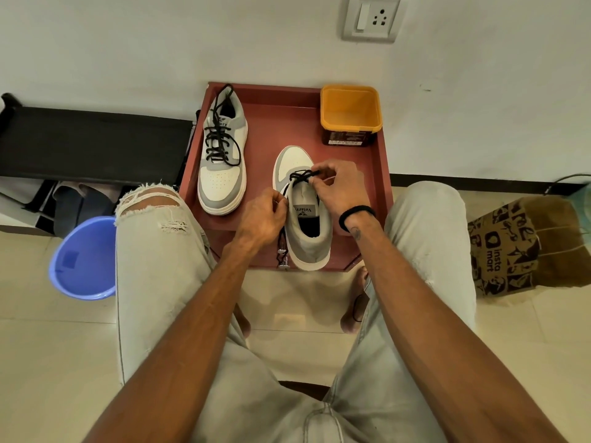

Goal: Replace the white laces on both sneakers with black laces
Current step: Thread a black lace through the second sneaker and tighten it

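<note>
Pale floor tiles [64, 346] and a plain white wall [128, 43] frame a low red surface [281, 123] with raised edges, pushed against the wall so that both sneakers are kept within easy reach of the seated person. At its far left the finished sneaker [222, 155] is laid aside, toe toward the person, its black lace already crossed through smooth grey-and-white panels. The near sneaker [305, 215] is turned heel-first, so its eyelets are presented to both hands. Its black lace [302, 176], a thin round cord, is threaded only across the lowest rows. One end is pinched in the grip of the right hand [339, 190] at the eyelets; the other is pinched by the left hand [265, 215] beside the padded tongue, apparently to hold tension. A glossy yellow tub [350, 115] is seen at the far right corner.
</note>
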Tool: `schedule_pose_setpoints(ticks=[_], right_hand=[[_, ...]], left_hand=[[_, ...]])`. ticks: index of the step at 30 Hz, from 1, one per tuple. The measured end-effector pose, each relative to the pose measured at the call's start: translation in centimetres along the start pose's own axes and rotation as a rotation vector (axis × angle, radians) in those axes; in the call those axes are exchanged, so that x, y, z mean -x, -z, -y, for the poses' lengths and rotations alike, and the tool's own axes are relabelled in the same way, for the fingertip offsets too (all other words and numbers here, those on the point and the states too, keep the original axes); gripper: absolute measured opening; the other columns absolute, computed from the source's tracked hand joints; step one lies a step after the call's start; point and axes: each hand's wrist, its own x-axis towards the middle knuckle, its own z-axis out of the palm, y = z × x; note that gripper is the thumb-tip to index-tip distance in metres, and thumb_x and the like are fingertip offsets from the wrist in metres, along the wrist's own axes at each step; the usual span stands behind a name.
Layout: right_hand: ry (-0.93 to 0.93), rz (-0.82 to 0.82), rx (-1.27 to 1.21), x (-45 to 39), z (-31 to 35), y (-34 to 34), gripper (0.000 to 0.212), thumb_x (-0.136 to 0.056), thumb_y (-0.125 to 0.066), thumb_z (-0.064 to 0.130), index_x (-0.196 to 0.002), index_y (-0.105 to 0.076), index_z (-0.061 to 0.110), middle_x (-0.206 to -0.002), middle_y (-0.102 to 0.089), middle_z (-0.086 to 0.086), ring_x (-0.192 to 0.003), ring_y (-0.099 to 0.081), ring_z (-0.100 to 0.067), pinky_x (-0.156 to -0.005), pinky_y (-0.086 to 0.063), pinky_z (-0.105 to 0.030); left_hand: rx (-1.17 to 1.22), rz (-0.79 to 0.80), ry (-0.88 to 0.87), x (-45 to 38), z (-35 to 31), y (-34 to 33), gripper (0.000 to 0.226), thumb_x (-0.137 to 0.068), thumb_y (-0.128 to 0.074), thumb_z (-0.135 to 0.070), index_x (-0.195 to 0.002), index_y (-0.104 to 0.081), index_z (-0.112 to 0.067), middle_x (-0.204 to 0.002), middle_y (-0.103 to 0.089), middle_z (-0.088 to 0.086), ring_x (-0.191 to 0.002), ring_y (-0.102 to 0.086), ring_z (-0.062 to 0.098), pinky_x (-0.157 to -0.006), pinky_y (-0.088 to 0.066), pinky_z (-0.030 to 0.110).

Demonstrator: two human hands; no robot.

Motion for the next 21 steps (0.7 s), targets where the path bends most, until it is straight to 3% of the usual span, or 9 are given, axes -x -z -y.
schedule_pose_setpoints(ticks=[4, 9, 14, 17, 21], right_hand=[[-0.028, -0.017, -0.001, -0.2, -0.2, -0.1, 0.017, -0.089, -0.073, 0.009, -0.105, -0.077, 0.014, -0.090, -0.073, 0.005, -0.072, -0.061, 0.004, -0.060, -0.042, -0.001], [-0.063, -0.043, -0.024, -0.4, -0.4, -0.1, 0.014, -0.090, -0.075, 0.013, -0.104, -0.076, 0.012, -0.087, -0.071, 0.006, -0.070, -0.060, 0.006, -0.059, -0.043, 0.000], [-0.068, -0.066, 0.005, -0.3, -0.5, -0.3, 0.012, -0.090, -0.075, 0.016, -0.101, -0.077, 0.012, -0.090, -0.074, 0.003, -0.073, -0.063, 0.002, -0.062, -0.045, -0.003], [-0.074, -0.068, 0.015, -0.2, -0.4, -0.4, 0.010, -0.090, -0.075, 0.017, -0.099, -0.078, 0.013, -0.088, -0.074, 0.004, -0.073, -0.063, 0.001, -0.065, -0.046, -0.006], [-0.081, -0.091, 0.016, -0.1, -0.3, -0.4, 0.008, -0.090, -0.075, 0.018, -0.094, -0.078, 0.012, -0.086, -0.074, 0.004, -0.071, -0.062, 0.001, -0.062, -0.045, -0.006]], left_hand=[[-0.057, 0.149, 0.030, 0.3, -0.5, 1.2, 0.018, -0.104, -0.052, -0.033, -0.095, -0.056, -0.018, -0.080, -0.063, -0.004, -0.068, -0.056, 0.015, -0.060, -0.040, 0.031], [-0.321, 0.395, 0.097, 0.5, 0.5, 2.5, 0.028, -0.102, -0.055, -0.032, -0.080, -0.055, -0.015, -0.078, -0.061, 0.004, -0.071, -0.054, 0.022, -0.061, -0.040, 0.033], [-0.466, 0.619, 0.175, 0.8, 0.4, 2.7, 0.026, -0.105, -0.053, -0.031, -0.090, -0.063, -0.012, -0.080, -0.062, 0.004, -0.064, -0.053, 0.018, -0.055, -0.040, 0.027], [-0.401, 0.673, 0.192, 0.8, 0.4, 2.1, 0.024, -0.105, -0.055, -0.031, -0.086, -0.062, -0.017, -0.072, -0.062, -0.002, -0.057, -0.052, 0.013, -0.048, -0.039, 0.023], [-0.425, 0.601, 0.104, 0.8, 0.2, 1.4, 0.014, -0.100, -0.061, -0.025, -0.101, -0.069, -0.014, -0.091, -0.068, 0.002, -0.080, -0.061, 0.020, -0.055, -0.043, 0.022]])
